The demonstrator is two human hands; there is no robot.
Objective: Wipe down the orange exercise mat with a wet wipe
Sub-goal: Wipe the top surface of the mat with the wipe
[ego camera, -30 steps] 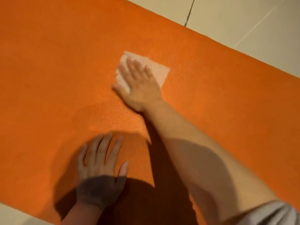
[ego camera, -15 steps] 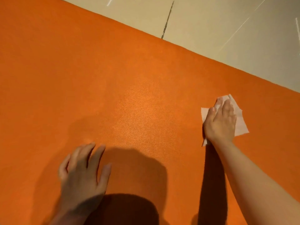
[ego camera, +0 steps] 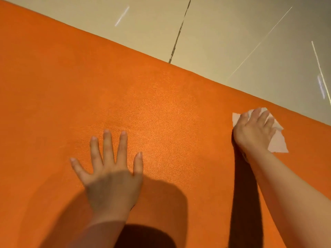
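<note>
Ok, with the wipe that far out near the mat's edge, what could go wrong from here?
1. The wipe sits close to the mat's far edge; another stroke outward may carry it onto the tiled floor and pick up dirt.
2. The right hand covers only part of the wipe, so the loose corner could fold or bunch.
3. The left hand rests flat on the mat and may mark the area under it.

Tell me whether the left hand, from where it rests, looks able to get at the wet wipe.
Probably yes, with a stretch. The left hand lies flat on the orange mat with only bare mat between it and the wet wipe, but the right hand presses on most of the wipe.
</note>
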